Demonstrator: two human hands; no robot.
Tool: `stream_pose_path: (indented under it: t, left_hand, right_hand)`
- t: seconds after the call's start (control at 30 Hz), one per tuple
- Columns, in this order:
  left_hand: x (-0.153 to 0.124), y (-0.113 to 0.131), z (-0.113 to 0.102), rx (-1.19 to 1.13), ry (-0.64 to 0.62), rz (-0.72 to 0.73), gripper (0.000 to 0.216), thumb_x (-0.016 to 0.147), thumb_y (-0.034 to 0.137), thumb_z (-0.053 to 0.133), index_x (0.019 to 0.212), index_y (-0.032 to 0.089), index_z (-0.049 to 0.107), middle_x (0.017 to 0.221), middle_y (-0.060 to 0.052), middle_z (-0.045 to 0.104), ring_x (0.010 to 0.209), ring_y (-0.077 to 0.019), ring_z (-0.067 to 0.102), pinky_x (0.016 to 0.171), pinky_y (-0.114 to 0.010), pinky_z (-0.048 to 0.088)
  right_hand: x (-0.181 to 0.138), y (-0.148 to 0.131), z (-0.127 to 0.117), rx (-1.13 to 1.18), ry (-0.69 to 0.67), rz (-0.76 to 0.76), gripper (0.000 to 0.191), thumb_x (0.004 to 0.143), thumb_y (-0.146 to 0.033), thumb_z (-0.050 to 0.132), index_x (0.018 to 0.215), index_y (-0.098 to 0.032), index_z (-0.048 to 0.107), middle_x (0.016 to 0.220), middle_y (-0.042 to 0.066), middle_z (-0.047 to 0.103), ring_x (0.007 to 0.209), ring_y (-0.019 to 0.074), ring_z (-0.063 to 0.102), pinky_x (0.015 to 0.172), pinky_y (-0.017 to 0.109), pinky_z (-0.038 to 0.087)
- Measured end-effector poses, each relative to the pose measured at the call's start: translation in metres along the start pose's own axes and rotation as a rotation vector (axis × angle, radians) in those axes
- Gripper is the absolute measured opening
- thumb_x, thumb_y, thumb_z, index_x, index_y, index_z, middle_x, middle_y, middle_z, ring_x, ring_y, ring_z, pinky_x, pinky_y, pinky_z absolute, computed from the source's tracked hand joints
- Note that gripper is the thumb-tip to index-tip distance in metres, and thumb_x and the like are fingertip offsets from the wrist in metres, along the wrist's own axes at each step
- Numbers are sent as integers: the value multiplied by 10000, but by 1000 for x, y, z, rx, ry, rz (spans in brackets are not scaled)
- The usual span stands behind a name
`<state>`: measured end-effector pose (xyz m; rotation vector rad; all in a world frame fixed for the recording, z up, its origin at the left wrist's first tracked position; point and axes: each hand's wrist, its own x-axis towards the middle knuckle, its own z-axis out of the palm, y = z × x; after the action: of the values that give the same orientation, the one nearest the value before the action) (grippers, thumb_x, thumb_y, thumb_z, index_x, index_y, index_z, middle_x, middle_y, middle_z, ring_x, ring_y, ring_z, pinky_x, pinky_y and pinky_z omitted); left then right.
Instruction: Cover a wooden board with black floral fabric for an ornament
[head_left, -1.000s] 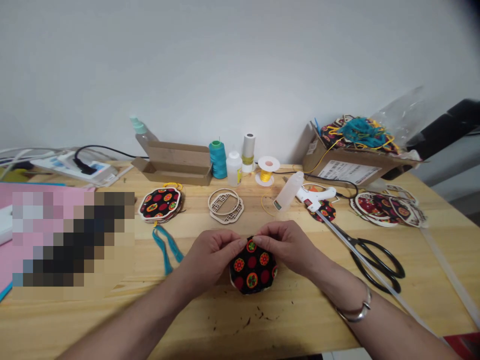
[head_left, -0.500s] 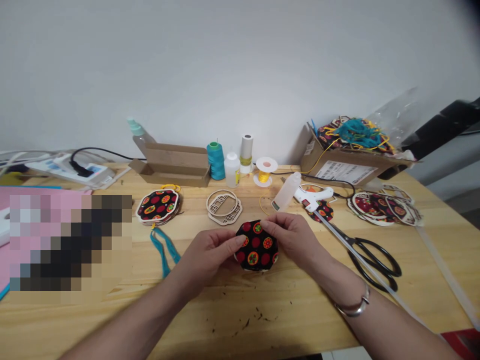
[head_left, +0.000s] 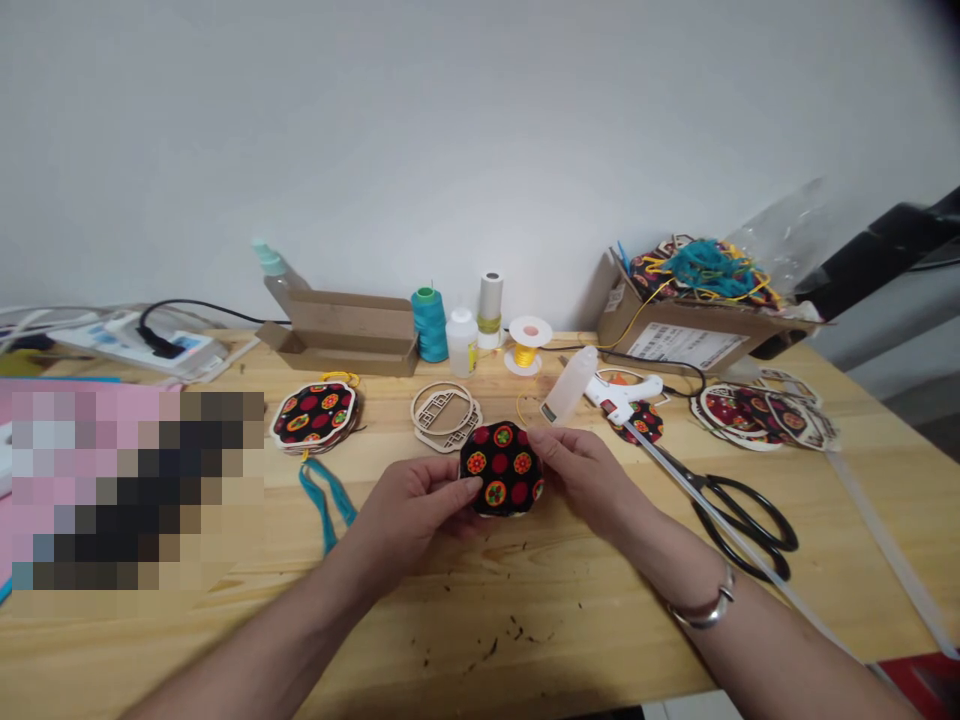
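pinching floral fabric (head_left: 501, 468) between left hand (head_left: 420, 502) and right hand (head_left: 589, 470), grip closed; box label (head_left: 684, 344) unreadable.

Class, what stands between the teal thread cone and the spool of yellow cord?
The head view shows two things between the teal thread cone and the spool of yellow cord: a translucent bottle, then a taller white roll.

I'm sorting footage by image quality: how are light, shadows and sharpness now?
Head view: soft light, with a shadow on the wall left of the labelled carton; head view: glints on the bracelet; head view: pixelation masks part of the lower left, while flowers on the held fabric piece look legible.
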<state>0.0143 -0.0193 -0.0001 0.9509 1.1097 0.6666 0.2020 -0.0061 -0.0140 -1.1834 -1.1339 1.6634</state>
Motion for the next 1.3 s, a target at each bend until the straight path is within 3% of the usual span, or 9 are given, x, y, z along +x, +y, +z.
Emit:
stream_pose_path:
  t: [0.23,0.43,0.6,0.77,1.07,1.3]
  left_hand:
    - [1,2,0,-19,80,32,136,710,286,667,757,165,709,669,-2,708,570,-110,606,524,-192,467]
    - [1,2,0,-12,104,28,159,686,296,687,764,160,714,680,-13,711,579,-121,605,532,-207,473]
    - [1,0,-1,-18,64,41,155,727,277,658,824,169,713,706,-3,714,582,-101,597,535,-185,471]
    - [2,-2,-1,-66,40,25,168,742,283,652,838,153,699,723,-22,722,595,-111,630,530,-180,476]
    - [0,-5,1,-173,-65,-162,255,729,355,664,867,141,666,760,-71,727,595,-133,661,551,-219,502]
    - [-1,-2,4,-117,-51,-111,201,705,313,689,809,142,671,709,-46,725,595,-132,657,563,-221,498]
  right_hand:
    - [0,-3,0,-68,-15,59,245,664,-386,700,698,-151,638,622,-11,617,496,66,474,478,208,343]
    - [-2,-5,5,22,-156,47,274,637,-254,720,882,-163,639,829,15,693,704,130,616,676,270,473]
    - [-1,0,5,33,-191,10,331,626,-231,730,931,-175,616,896,23,693,795,150,633,770,304,472]
    - [0,1,5,0,-190,-9,322,613,-214,736,912,-166,628,867,13,689,784,140,619,762,289,464]
    - [-1,1,4,-47,-203,-66,327,660,-227,704,973,-180,621,932,24,676,804,136,601,748,276,449]
    - [-1,2,5,-37,-215,-22,319,651,-242,708,952,-175,625,941,36,679,818,152,610,761,291,453]
